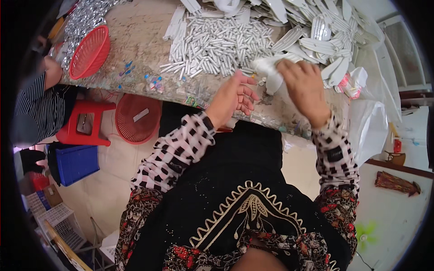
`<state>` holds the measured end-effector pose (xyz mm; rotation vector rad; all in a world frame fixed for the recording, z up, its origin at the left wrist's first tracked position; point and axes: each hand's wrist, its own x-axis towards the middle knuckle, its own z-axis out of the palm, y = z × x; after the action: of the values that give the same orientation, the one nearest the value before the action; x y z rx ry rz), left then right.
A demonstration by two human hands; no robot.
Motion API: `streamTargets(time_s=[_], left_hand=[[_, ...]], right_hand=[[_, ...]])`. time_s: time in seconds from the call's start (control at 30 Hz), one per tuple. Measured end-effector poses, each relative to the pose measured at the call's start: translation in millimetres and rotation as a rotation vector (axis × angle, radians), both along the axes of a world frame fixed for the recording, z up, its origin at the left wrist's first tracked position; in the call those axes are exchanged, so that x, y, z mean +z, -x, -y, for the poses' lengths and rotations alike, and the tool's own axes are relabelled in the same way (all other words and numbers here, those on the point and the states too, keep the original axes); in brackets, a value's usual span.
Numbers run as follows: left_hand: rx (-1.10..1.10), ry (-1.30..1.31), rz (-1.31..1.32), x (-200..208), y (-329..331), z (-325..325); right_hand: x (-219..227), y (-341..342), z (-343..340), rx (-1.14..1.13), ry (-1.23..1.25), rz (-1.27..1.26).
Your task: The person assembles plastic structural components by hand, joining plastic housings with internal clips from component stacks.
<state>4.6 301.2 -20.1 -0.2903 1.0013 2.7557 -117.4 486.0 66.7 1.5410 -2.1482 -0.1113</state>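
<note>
My left hand (233, 99) hovers over the table's front edge, palm turned inward. Its fingers are loosely bent and apart, and nothing shows in them. To its right, my right hand (305, 86) is closed with its back upward. At its fingertips is a white, flat, elongated piece (267, 67), smeared by motion; the grip itself is partly hidden under the fingers. Beyond both hands spreads a heap of small white-and-silver sticks (221, 43). A large pile of white leaf-shaped flat pieces (321, 40) lies at the far right.
A red plastic basket (90, 52) stands at the table's left end beside shiny silver pieces (86, 20). Below are a red stool (86, 122), a round red basket (138, 118) and a blue crate (77, 163). Another person sits at the left. White plastic sheeting (368, 128) hangs at right.
</note>
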Motion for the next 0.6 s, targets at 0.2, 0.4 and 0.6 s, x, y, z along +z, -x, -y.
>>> streamTargets(time_s=[0.2, 0.4, 0.6], left_hand=[[-0.183, 0.127, 0.055, 6.3, -23.2, 28.4], [-0.159, -0.056, -0.011, 10.9, -55.7, 53.1], [-0.239, 0.47, 0.113, 6.3, -59.7, 72.0]], right_hand=[[-11.5, -49.4, 26.6, 0.212, 0.138, 0.209], [-46.7, -89.0, 63.6, 0.085, 0.88, 1.391], [-58.2, -85.7, 75.2, 0.057, 0.882, 2.344]])
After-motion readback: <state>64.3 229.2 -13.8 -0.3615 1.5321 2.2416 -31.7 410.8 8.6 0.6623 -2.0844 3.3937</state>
